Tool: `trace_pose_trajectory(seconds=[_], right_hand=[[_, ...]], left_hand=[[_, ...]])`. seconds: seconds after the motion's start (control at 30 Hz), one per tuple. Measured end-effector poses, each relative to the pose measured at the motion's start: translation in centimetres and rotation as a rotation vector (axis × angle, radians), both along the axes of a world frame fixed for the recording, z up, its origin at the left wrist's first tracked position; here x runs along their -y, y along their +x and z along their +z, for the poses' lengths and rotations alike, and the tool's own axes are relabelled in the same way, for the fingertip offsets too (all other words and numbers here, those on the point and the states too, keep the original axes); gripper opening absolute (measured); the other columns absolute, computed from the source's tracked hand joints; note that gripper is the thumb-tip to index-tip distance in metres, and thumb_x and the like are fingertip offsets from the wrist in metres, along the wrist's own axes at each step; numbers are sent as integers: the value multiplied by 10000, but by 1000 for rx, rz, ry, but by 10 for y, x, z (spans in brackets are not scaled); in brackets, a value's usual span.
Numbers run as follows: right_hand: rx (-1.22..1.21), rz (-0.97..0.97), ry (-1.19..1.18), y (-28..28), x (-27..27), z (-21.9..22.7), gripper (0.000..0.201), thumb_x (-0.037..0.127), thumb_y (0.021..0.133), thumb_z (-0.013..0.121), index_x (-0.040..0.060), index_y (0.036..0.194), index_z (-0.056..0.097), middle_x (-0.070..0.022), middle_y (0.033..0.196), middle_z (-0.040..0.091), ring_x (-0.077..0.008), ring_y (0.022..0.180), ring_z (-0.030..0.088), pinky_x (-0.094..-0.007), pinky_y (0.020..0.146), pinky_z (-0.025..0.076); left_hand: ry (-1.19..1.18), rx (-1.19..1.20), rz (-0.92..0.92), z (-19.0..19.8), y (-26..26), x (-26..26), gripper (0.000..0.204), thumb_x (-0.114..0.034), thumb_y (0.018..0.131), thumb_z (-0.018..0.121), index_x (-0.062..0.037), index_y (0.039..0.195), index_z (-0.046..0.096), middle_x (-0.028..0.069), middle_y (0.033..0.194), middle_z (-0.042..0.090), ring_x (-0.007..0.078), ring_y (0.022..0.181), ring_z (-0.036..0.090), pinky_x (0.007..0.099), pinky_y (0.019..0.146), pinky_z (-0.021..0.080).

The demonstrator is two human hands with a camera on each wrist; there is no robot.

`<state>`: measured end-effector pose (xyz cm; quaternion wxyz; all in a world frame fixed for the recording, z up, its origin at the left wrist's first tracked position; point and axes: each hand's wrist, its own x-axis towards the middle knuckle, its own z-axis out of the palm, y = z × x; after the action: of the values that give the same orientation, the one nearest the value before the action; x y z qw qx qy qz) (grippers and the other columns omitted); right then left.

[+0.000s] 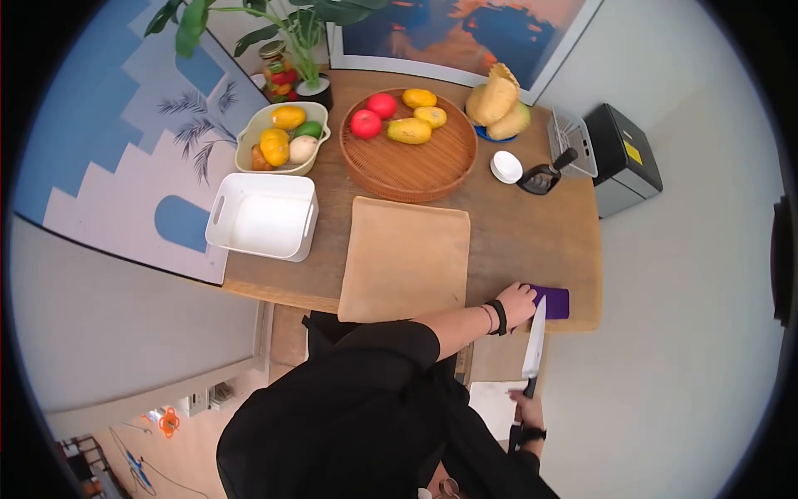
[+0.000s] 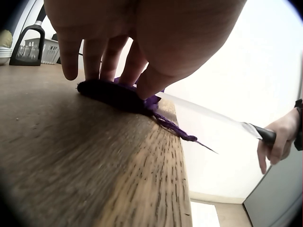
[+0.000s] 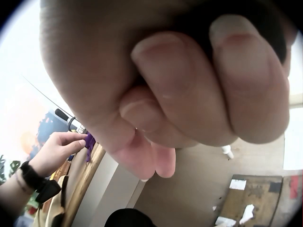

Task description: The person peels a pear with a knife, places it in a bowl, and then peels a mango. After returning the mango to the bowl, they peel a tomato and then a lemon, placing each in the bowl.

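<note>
Tan mat: flat on the wooden table, right up at the front edge, so I'm placing everything off this.
Purple drawstring pouch: right of the mat and well apart from it, down by the front corner, with its twisted cord trailing past the edge.
Left hand: also right of the mat, thumb and fingers pinching the pouch, black band on the wrist.
Kitchen knife: right of the mat and closer to the person, tip end up at the pouch. Can't tell if it's actually inside.
Right hand: off the table, further from the mat than the left one, fingers wrapped round the knife's black handle.
Round wicker tray: just beyond the mat, two red fruits and three yellow ones in it.
White bin: near the mat, left side.
Pale green basket: left of the mat and further back, loaded with mixed fruit.
White bowl: right of the mat and further back.
</note>
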<state>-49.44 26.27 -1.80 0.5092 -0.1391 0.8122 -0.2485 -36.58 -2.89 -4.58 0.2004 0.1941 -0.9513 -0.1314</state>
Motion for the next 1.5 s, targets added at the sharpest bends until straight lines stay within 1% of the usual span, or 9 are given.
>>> trace_pose_trajectory(seconds=[0.2, 0.27, 0.47, 0.67, 0.9, 1.1, 1.23, 1.3, 1.5], right_hand=[[-117, -117, 6, 18, -36, 58, 155, 92, 878, 724, 9, 1008, 719, 63, 533, 433, -61, 386, 359, -261, 382, 264], [-207, -250, -235, 27, -30, 62, 141, 102, 890, 723, 8, 993, 709, 47, 535, 451, -71, 378, 366, -260, 380, 270], [18, -260, -771, 49, 85, 67, 688, 118, 1021, 577, 46, 1626, 257, -27, 685, 511, -131, 581, 546, -276, 556, 477], [-11, -359, -981, 51, 199, 75, 399, 116, 1045, 594, 32, 1409, 455, -33, 682, 535, -139, 575, 551, -293, 567, 497], [30, -486, -1388, 62, 221, 135, 167, 68, 1046, 565, 15, 1190, 498, -106, 856, 677, -166, 721, 621, -302, 659, 521], [50, -354, -1201, 56, 210, 96, 258, 65, 1036, 582, 14, 1269, 484, -189, 1121, 739, -156, 821, 656, -283, 723, 502], [-56, -223, -1094, 89, 210, 71, 391, 62, 1027, 590, 23, 1398, 475, -128, 1047, 741, -120, 846, 653, -249, 763, 480], [-56, -185, -1080, 90, 213, 39, 406, 63, 1029, 587, 26, 1417, 475, -99, 984, 717, -118, 835, 651, -247, 748, 479], [-130, -406, -835, 108, 228, -4, 314, 117, 1048, 595, 11, 1336, 530, -24, 650, 585, -88, 571, 553, -247, 539, 445]], left_hand=[[32, -48, -14, -6, 0, 3, 137, -158, 768, 683, -57, 836, 746, 97, 990, 655, 272, 1047, 610, 396, 928, 482], [96, -66, -65, -6, 3, 8, 148, -139, 774, 669, -51, 873, 736, 100, 991, 653, 280, 1042, 612, 406, 935, 483], [265, -237, -56, 19, 66, 22, 303, -110, 837, 636, -32, 1130, 659, 153, 1061, 658, 344, 1111, 616, 470, 986, 473], [581, -176, 195, 74, 161, 51, 422, -150, 924, 617, -19, 1324, 588, 219, 1168, 650, 411, 1121, 618, 492, 973, 504], [357, -198, 533, 76, 274, 96, 468, -205, 935, 633, -8, 1354, 563, 232, 1226, 673, 408, 1165, 631, 480, 1025, 495], [501, -119, 602, 74, 281, 105, 349, -179, 920, 665, 1, 1219, 647, 209, 1098, 708, 352, 1065, 688, 434, 934, 550], [694, 43, 568, 69, 272, 96, 362, -200, 916, 678, -2, 1218, 648, 210, 1029, 712, 344, 1005, 706, 411, 887, 565], [376, 322, 532, 51, 270, 90, 489, -313, 906, 713, -18, 1284, 616, 234, 1192, 667, 362, 1163, 647, 462, 990, 521], [220, 332, 542, 20, 276, 51, 824, -514, 869, 739, -69, 1503, 457, 251, 1584, 355, 420, 1504, 302, 605, 1208, 245]])
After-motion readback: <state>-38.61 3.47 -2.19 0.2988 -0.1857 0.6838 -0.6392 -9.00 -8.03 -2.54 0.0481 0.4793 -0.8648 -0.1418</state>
